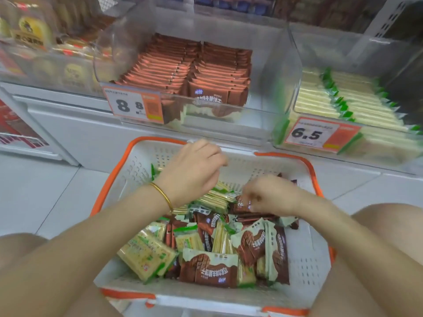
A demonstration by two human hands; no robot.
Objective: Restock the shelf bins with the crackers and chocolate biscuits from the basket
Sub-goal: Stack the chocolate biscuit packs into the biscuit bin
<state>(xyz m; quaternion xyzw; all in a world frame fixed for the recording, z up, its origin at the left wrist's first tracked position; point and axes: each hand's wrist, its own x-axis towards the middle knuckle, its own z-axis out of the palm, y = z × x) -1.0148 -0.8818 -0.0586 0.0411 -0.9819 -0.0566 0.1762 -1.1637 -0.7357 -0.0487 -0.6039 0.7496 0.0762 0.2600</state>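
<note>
Fingers [251, 195] of the right hand [274, 199] pinch a brown chocolate biscuit pack [239, 205] deep in the basket [306, 261], likely to pull it free of the crackers [146, 255] mixed around it. The left hand [194, 170] hovers above with fingers loosely curled and nothing visible in them, probably ready to sort. The biscuit bin [274, 72] and cracker bin [332, 49] stand just behind, within reach.

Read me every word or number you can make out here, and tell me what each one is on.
"8 8": biscuit price tag, on the chocolate biscuit bin.
"6.5": cracker price tag, on the cracker bin.
Small print on both tags: too small to read.
Chinese print on the biscuit packets: blurred, unreadable.
</note>
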